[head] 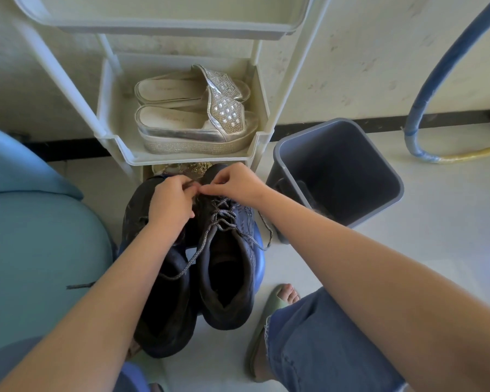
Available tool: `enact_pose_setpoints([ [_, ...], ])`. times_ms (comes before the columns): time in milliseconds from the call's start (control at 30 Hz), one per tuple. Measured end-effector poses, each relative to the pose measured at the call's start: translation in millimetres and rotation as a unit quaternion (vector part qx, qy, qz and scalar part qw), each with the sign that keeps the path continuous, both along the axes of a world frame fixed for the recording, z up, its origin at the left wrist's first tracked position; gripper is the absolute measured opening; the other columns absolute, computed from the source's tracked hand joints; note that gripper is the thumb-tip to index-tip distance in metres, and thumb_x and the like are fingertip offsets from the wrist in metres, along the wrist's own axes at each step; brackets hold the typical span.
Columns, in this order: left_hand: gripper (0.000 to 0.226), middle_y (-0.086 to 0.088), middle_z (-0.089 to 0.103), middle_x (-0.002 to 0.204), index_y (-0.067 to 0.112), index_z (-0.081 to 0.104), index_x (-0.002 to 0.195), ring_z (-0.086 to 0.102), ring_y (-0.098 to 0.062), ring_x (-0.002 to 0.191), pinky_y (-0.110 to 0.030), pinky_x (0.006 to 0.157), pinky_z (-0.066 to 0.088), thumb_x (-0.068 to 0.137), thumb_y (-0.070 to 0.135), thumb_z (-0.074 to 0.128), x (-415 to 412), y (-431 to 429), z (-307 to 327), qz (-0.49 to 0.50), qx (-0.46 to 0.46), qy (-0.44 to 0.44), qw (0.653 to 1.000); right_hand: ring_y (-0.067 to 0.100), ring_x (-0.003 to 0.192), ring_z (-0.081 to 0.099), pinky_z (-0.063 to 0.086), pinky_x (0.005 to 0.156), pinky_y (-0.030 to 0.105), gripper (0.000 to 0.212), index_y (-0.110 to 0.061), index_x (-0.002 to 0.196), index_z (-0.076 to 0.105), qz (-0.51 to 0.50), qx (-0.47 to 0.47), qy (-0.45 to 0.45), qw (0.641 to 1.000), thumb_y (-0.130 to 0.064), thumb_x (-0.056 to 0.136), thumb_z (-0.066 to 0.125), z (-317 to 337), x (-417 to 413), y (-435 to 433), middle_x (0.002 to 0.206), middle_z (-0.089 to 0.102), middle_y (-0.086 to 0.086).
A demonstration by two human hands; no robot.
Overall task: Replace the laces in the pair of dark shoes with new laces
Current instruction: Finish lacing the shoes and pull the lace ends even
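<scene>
Laced shoe (227, 267) is the right one of the pair, long axis pointing straight away from the person, toe toward the rack (262, 137). Grey lace (224, 219) crisscrosses it, with loose ends trailing heelward and off its right side. Both grips are narrow: left hand (171, 202) and right hand (235, 182) pinch the lace at the toe end, fingertips meeting. Other shoe (164, 306) touches alongside, no lace visible. Bin (337, 171) is near, on the right.
</scene>
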State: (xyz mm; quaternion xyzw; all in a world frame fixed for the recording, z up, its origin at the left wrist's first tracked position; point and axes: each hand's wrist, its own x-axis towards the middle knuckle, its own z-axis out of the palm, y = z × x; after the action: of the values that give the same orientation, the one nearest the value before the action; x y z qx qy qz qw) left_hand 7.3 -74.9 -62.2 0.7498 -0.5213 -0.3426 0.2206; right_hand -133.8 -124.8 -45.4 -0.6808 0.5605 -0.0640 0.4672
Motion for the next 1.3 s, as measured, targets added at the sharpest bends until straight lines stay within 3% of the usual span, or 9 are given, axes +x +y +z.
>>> enact_pose_setpoints([
  [67, 0.016, -0.004, 0.070, 0.083, 0.017, 0.069, 0.103, 0.050, 0.000, 0.031, -0.021, 0.055, 0.039, 0.092, 0.020, 0.058, 3.0, 0.6, 0.2, -0.016, 0.038, 0.033, 0.999, 0.014, 0.066, 0.054, 0.047, 0.062, 0.026, 0.015, -0.010, 0.081, 0.072, 0.015, -0.007, 0.035, 0.999, -0.024, 0.077, 0.078, 0.5, 4.6, -2.8, 0.070, 0.061, 0.000],
  [133, 0.012, -0.007, 0.071, 0.078, 0.021, 0.069, 0.099, 0.050, 0.002, 0.032, -0.020, 0.054, 0.039, 0.087, 0.021, 0.064, 1.7, 2.8, 1.2, -0.029, 0.058, 0.057, 0.996, 0.013, 0.060, 0.049, 0.041, 0.052, 0.019, 0.014, -0.008, 0.077, 0.070, 0.031, -0.009, 0.064, 0.997, -0.021, 0.079, 0.076, 1.3, 6.3, -4.1, 0.063, 0.055, -0.002],
  [233, 0.011, -0.005, 0.070, 0.073, 0.026, 0.065, 0.094, 0.052, 0.003, 0.034, -0.018, 0.052, 0.038, 0.084, 0.026, 0.068, -2.8, 6.5, -0.3, -0.043, 0.058, 0.053, 0.996, 0.012, 0.055, 0.042, 0.034, 0.047, 0.019, 0.024, -0.008, 0.065, 0.061, 0.041, -0.008, 0.081, 0.996, -0.021, 0.083, 0.071, 1.2, 7.7, -1.2, 0.061, 0.049, -0.001],
  [433, 0.011, 0.004, 0.068, 0.075, 0.030, 0.063, 0.090, 0.051, 0.004, 0.033, -0.017, 0.052, 0.038, 0.083, 0.026, 0.071, -3.9, 6.1, 0.2, -0.045, 0.061, 0.062, 0.995, 0.004, 0.048, 0.040, 0.031, 0.041, 0.007, 0.018, -0.006, 0.070, 0.066, -0.002, 0.014, 0.013, 1.000, -0.010, 0.087, 0.066, -0.6, 5.0, 1.1, 0.054, 0.047, -0.008],
  [567, 0.007, 0.002, 0.066, 0.067, 0.029, 0.065, 0.085, 0.050, 0.005, 0.032, -0.021, 0.053, 0.039, 0.083, 0.026, 0.071, -1.8, 2.1, -0.3, -0.045, 0.080, 0.065, 0.994, 0.010, 0.053, 0.037, 0.031, 0.043, 0.011, 0.023, 0.009, 0.092, 0.070, -0.034, 0.041, -0.006, 0.999, -0.012, 0.087, 0.067, -4.7, 3.1, 1.2, 0.062, 0.047, 0.001],
  [733, 0.007, 0.004, 0.063, 0.063, 0.026, 0.068, 0.087, 0.048, 0.005, 0.031, -0.022, 0.056, 0.039, 0.082, 0.025, 0.072, -0.4, 1.1, -3.2, -0.021, 0.088, 0.095, 0.991, 0.019, 0.077, 0.047, 0.042, 0.071, 0.028, 0.028, 0.009, 0.101, 0.070, -0.093, 0.071, -0.061, 0.991, -0.016, 0.086, 0.069, -7.8, 5.0, 4.0, 0.083, 0.056, 0.012],
  [933, 0.006, 0.003, 0.065, 0.068, 0.027, 0.068, 0.089, 0.048, 0.004, 0.031, -0.022, 0.057, 0.041, 0.084, 0.025, 0.070, -0.1, 0.7, -2.6, -0.043, 0.084, 0.083, 0.992, 0.013, 0.069, 0.053, 0.046, 0.066, 0.019, 0.019, 0.005, 0.100, 0.072, -0.131, 0.103, -0.106, 0.980, -0.008, 0.088, 0.066, -9.9, 4.1, 4.4, 0.078, 0.062, 0.008],
  [1200, 0.002, -0.005, 0.071, 0.074, 0.028, 0.069, 0.087, 0.049, 0.005, 0.032, -0.021, 0.054, 0.039, 0.084, 0.028, 0.069, -0.3, -0.2, -2.3, -0.066, 0.084, 0.045, 0.993, 0.016, 0.073, 0.055, 0.049, 0.071, 0.022, 0.018, 0.007, 0.102, 0.070, -0.139, 0.118, -0.124, 0.975, -0.004, 0.088, 0.064, -11.4, 2.2, 5.8, 0.084, 0.063, 0.011],
  [1300, 0.001, -0.005, 0.072, 0.076, 0.029, 0.069, 0.085, 0.051, 0.003, 0.038, -0.020, 0.054, 0.038, 0.085, 0.029, 0.068, -0.2, -0.1, -2.6, -0.067, 0.086, 0.042, 0.993, 0.012, 0.069, 0.055, 0.047, 0.063, 0.015, 0.017, 0.005, 0.102, 0.070, -0.153, 0.126, -0.126, 0.972, -0.003, 0.089, 0.063, -12.2, 3.3, 6.3, 0.078, 0.063, 0.007],
])
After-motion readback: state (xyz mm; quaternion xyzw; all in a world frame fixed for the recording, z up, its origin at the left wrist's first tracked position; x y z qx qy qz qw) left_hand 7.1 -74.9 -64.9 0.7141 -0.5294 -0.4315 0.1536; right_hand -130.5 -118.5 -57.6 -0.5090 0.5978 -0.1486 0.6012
